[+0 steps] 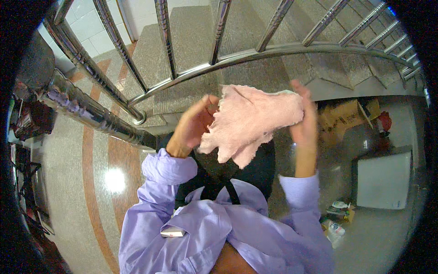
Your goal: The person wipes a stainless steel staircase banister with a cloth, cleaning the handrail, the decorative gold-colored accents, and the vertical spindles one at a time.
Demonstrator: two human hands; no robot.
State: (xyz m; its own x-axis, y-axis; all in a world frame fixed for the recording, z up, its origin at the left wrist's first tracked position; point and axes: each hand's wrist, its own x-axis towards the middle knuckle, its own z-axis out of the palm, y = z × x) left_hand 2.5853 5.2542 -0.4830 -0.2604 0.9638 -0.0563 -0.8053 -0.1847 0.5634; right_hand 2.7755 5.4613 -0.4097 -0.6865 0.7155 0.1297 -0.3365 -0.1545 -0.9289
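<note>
A pale pink cloth [253, 118] with ragged, scalloped edges hangs in the air between my two hands, in front of the metal railing. Its narrower, folded end lies against the palm of my right hand [304, 120], which grips it; this hand is blurred and its thumb is hidden. The wider end fans out toward my left hand [196, 123], whose palm faces the loose edge. Some of the left fingers go behind the cloth, so whether they pinch it is not visible. A corner of the cloth droops below.
Shiny metal railing [236, 60] crosses ahead, with stone stairs [188, 37] beyond. A thick metal post [92, 109] stands at left. On the right are a cardboard box [338, 120], a white-topped appliance [383, 179] and a plastic bag [335, 233]. Dark metal frames [30, 174] stand far left.
</note>
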